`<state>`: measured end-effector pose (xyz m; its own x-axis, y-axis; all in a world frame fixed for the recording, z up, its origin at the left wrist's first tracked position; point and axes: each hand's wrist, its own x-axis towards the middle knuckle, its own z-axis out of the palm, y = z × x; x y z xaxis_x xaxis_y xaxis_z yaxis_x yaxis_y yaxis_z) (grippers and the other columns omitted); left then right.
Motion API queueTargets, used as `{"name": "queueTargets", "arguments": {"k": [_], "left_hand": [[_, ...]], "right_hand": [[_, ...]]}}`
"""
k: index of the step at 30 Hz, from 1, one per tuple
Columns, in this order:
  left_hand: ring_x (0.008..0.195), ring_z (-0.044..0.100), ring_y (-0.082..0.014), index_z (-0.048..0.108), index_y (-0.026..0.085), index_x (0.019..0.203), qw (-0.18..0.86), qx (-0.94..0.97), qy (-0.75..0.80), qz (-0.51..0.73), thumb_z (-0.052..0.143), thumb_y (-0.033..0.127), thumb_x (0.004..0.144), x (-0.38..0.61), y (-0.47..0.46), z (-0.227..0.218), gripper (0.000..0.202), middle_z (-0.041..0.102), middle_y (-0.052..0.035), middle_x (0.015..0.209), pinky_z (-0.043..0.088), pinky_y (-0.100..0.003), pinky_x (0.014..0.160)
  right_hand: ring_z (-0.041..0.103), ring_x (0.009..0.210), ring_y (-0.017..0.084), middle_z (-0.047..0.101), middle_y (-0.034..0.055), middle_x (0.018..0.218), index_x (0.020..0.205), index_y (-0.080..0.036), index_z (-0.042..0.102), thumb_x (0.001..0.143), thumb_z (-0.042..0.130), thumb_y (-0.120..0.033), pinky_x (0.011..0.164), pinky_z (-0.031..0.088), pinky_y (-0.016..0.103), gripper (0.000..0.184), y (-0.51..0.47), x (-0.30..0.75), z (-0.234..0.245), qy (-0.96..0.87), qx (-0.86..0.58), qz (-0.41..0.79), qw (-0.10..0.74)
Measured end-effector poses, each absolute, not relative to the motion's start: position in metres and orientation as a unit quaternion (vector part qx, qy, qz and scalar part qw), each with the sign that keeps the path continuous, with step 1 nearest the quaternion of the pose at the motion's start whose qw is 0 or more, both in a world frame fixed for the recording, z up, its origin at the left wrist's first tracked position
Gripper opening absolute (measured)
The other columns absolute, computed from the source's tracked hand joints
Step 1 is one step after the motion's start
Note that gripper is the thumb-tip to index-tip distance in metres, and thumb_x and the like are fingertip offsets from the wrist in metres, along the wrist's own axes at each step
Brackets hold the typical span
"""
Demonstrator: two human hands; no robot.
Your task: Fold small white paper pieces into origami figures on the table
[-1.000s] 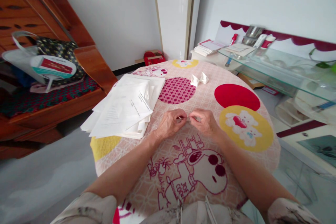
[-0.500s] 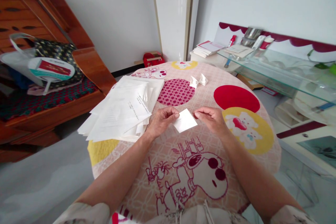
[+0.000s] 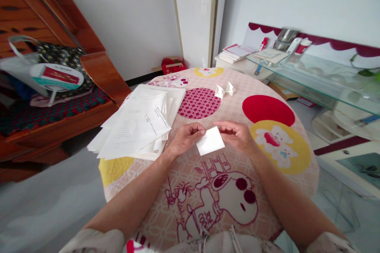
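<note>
A small white square of folded paper (image 3: pixel 210 141) is held up over the tablecloth, tilted a little. My left hand (image 3: pixel 187 137) pinches its left corner between thumb and fingers. At the paper's right edge is my right hand (image 3: pixel 236 136), its fingers reaching partly behind the sheet and its thumb by the edge. Farther back on the table stand two small folded paper shapes (image 3: pixel 219 91), side by side, white with pointed corners.
A loose stack of printed white sheets (image 3: pixel 133 126) covers the table's left side. The round table wears a patterned pink cloth (image 3: pixel 204 189). To the right is a glass shelf (image 3: pixel 314 83) with books and containers; a wooden bench (image 3: pixel 97 75) with bags stands left.
The paper square has turned, so its edges sit more level. My right hand has moved left from just beside the paper to its edge, fingers now behind it.
</note>
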<state>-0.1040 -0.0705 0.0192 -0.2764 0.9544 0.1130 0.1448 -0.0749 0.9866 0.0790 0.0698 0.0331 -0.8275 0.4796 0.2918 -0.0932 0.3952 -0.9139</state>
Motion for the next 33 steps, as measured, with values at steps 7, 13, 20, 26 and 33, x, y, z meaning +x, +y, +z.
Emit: {"name": "queueTargets", "arguments": {"k": [7,13,20,26,33], "left_hand": [[0.061,0.052,-0.0127,0.072,0.015,0.085,0.411,0.423,0.599,0.542,0.061,0.071,0.089,-0.104,-0.07,0.011,0.058,0.063,-0.0019,0.068,0.035,-0.024,0.054],[0.069,0.068,-0.0226,0.076,0.012,0.092,0.506,0.323,0.508,0.618,0.061,0.089,0.074,-0.107,-0.065,0.006,0.081,0.073,-0.0096,0.074,0.05,-0.031,0.062],[0.057,0.057,-0.0121,0.073,0.012,0.083,0.451,0.322,0.563,0.613,0.084,0.057,0.074,-0.105,-0.068,0.009,0.048,0.069,-0.0029,0.069,0.041,-0.023,0.054],[0.05,0.045,-0.0081,0.066,0.013,0.073,0.416,0.384,0.609,0.556,0.078,0.058,0.08,-0.115,-0.07,0.005,0.047,0.057,0.0014,0.06,0.029,-0.021,0.045],[0.054,0.052,-0.0095,0.07,0.013,0.078,0.356,0.484,0.641,0.477,0.07,0.04,0.088,-0.119,-0.067,0.004,0.029,0.062,0.0,0.064,0.036,-0.02,0.047]], "right_hand": [[0.067,0.072,0.018,0.077,0.0064,0.079,0.082,-0.018,0.078,0.086,0.061,-0.023,0.068,0.051,0.03,0.018,0.066,0.077,0.03,-0.867,-0.147,0.373,0.296],[0.052,0.051,0.013,0.056,-0.0007,0.052,0.059,-0.019,0.056,0.085,0.063,-0.038,0.049,0.036,0.025,0.033,0.065,0.074,0.027,-0.829,-0.255,0.414,0.276],[0.055,0.046,0.011,0.064,0.0017,0.057,0.068,-0.017,0.064,0.078,0.07,-0.043,0.042,0.039,0.022,0.028,0.06,0.072,0.03,-0.746,-0.287,0.569,0.193],[0.057,0.045,0.011,0.066,0.0023,0.058,0.077,-0.015,0.068,0.075,0.077,-0.044,0.037,0.038,0.019,0.031,0.064,0.074,0.028,-0.703,-0.294,0.634,0.135],[0.056,0.044,0.012,0.068,-0.0004,0.062,0.101,-0.014,0.073,0.071,0.071,-0.029,0.036,0.037,0.02,0.033,0.071,0.074,0.025,-0.715,-0.284,0.62,0.153]]}}
